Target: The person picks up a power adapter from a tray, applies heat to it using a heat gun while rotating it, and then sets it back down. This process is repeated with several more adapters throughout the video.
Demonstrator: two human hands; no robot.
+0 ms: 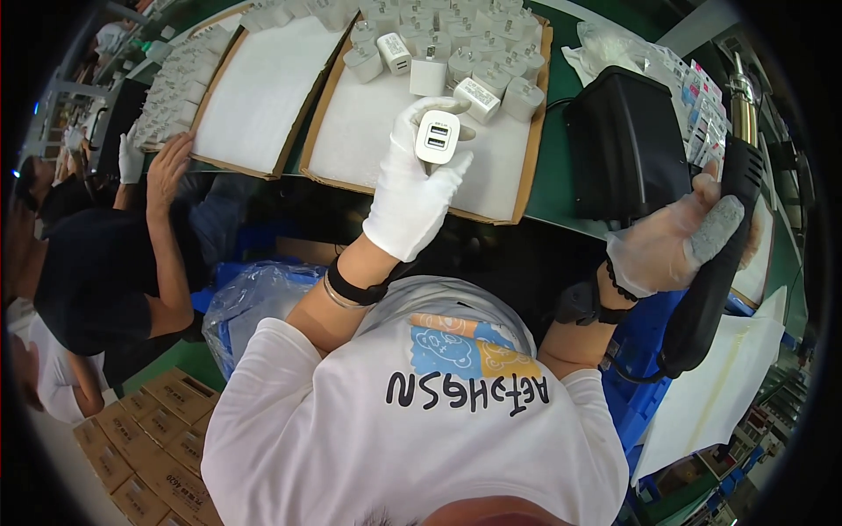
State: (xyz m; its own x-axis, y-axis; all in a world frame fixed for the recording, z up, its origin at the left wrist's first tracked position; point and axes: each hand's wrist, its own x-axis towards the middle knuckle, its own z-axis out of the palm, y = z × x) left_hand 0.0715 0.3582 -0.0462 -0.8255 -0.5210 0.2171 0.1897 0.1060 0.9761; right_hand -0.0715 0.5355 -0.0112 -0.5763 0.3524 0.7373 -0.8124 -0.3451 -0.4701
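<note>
In a white glove, my left hand (408, 193) grips a white USB charger (438, 138) between thumb and fingers. Its face with two USB ports points up at me. The charger is held just above the near part of a cardboard tray (333, 167) lined with white foam, in which many white plug chargers (430, 74) stand. On the right, my right hand (671, 237), in a thin glove with a grey finger cover, is wrapped round a black corded tool (719, 263) that looks like a hot-air gun. Its metal barrel and narrow tip point away from me.
A black box-shaped device (623, 140) stands right of the tray. Behind it lie clear plastic bags (614, 44) and printed packs (702, 110). Another foam-lined tray (263, 96) is at left, beside a co-worker's arm (162, 228). Cardboard cartons (149, 438) are stacked lower left.
</note>
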